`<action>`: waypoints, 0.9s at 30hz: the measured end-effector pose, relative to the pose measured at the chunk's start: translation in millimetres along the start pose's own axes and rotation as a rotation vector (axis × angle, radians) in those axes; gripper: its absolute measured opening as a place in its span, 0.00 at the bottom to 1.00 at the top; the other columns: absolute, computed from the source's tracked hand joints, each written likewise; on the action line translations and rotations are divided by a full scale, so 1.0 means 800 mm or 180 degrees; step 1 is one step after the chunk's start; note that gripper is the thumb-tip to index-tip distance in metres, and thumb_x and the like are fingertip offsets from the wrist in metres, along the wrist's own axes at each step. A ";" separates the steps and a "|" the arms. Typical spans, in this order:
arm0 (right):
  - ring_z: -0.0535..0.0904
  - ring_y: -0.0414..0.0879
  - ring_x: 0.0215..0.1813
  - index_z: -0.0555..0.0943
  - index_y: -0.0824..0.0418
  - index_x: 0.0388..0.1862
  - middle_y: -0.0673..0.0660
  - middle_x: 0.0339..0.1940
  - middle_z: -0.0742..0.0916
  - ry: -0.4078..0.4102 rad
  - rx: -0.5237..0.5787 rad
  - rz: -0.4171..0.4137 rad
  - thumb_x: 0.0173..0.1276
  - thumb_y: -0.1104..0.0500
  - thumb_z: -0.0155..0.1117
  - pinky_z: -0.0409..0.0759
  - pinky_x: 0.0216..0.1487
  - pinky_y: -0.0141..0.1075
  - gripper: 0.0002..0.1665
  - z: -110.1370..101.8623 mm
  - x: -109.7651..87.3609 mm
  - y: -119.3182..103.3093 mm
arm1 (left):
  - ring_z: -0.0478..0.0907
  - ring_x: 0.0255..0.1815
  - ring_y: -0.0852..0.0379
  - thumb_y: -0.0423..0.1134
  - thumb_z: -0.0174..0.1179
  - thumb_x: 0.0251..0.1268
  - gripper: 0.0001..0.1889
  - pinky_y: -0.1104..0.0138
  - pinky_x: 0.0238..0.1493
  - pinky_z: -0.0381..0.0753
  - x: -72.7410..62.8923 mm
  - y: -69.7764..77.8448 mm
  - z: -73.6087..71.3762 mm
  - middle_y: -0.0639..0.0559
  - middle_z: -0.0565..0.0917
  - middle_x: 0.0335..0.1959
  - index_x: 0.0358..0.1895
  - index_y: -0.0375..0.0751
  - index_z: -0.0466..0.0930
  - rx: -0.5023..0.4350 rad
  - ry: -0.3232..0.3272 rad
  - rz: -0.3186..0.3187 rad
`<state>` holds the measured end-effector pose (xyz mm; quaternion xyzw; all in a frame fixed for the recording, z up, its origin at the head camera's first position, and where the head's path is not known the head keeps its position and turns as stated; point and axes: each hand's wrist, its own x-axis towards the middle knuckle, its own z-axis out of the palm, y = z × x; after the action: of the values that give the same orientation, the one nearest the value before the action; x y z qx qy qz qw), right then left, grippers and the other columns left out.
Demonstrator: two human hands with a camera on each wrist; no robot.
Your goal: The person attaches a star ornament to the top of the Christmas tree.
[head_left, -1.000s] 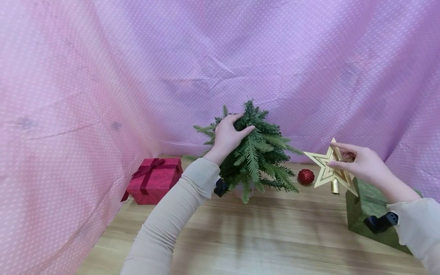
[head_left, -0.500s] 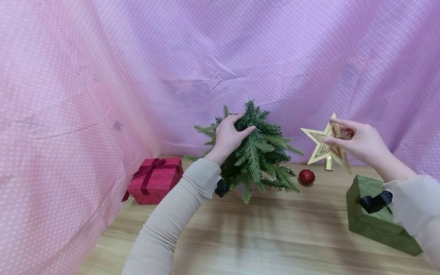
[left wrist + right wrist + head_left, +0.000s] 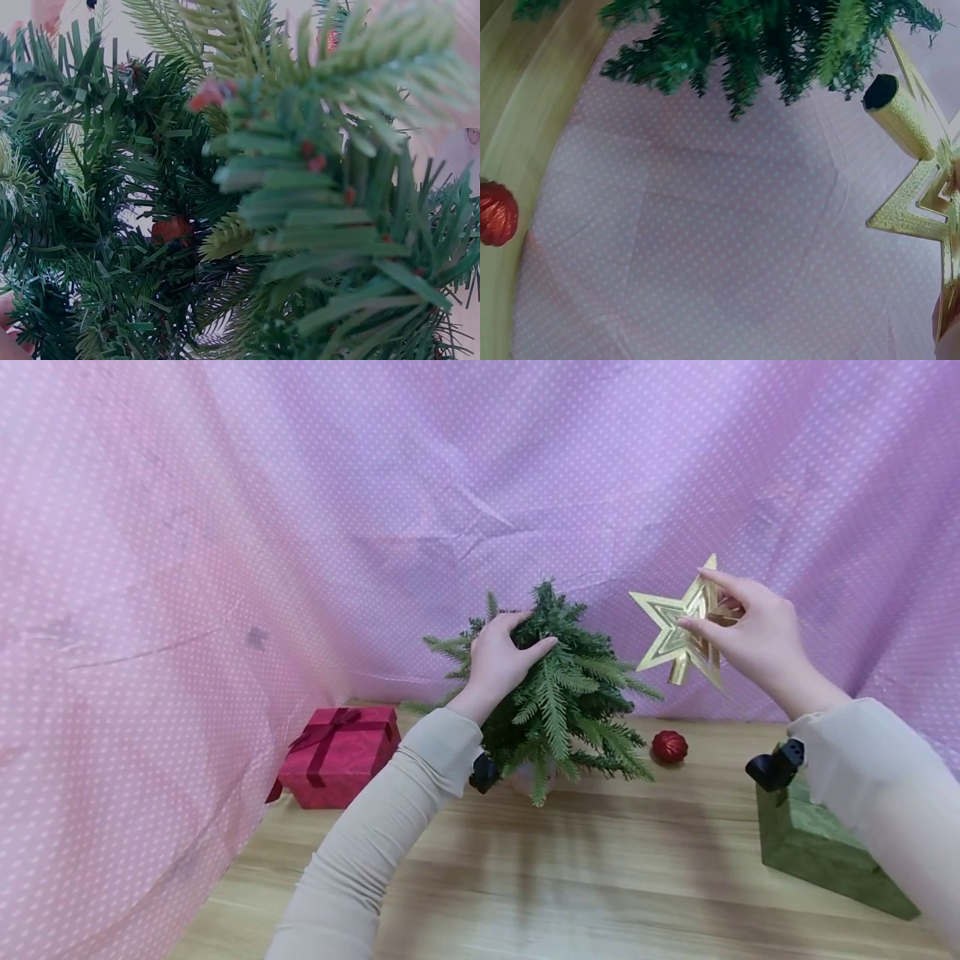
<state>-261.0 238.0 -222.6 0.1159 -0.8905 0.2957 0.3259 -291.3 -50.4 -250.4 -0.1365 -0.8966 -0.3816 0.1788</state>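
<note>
- Head view: the tree (image 3: 558, 693) stands on the table (image 3: 600, 885), and the left hand (image 3: 501, 652) is at its upper branches, thumb and forefinger spread in a wide curve; needles hide the rest, so I can't tell whether it grips.
- Same view, up in the air right of the tree and apart from it: the star (image 3: 667, 637), pinched between the right hand's (image 3: 765, 627) thumb and fingers. I'd judge the step as bringing the star over to the tree.
- Left wrist view: needles nearly fill it; they don't settle that hand's hold.
- Right wrist view: the star's tube (image 3: 901, 120) shows its hollow mouth near the tree's branches. The next move seems to call for lifting that mouth over the treetop, lining up, then pressing down.
</note>
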 end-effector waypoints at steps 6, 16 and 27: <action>0.65 0.17 0.32 0.72 0.56 0.66 0.67 0.43 0.82 0.0136 0.0112 -0.0075 0.56 0.58 0.73 0.63 0.37 0.12 0.38 0.002 0.012 -0.015 | 0.67 0.67 0.51 0.54 0.62 0.61 0.30 0.51 0.71 0.56 -0.005 0.004 0.000 0.51 0.73 0.65 0.65 0.48 0.71 -0.0034 0.0023 -0.0013; 0.68 0.27 0.36 0.71 0.56 0.67 0.65 0.48 0.81 0.0233 0.0168 -0.0129 0.56 0.60 0.73 0.66 0.38 0.13 0.38 0.011 0.035 -0.041 | 0.67 0.67 0.51 0.53 0.62 0.61 0.30 0.50 0.70 0.56 -0.012 0.008 -0.003 0.51 0.73 0.65 0.66 0.49 0.71 -0.0031 0.0046 -0.0016; 0.75 0.37 0.40 0.69 0.52 0.68 0.62 0.50 0.81 0.0349 0.0350 -0.0005 0.57 0.58 0.72 0.76 0.46 0.20 0.39 0.021 0.054 -0.075 | 0.67 0.67 0.51 0.53 0.62 0.61 0.30 0.50 0.70 0.57 -0.021 0.012 -0.006 0.51 0.73 0.65 0.66 0.49 0.71 0.0002 0.0047 0.0004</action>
<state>-278.3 179.3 -177.7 0.1179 -0.8536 0.3498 0.3676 -271.4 -49.3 -248.4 -0.1342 -0.8952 -0.3822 0.1857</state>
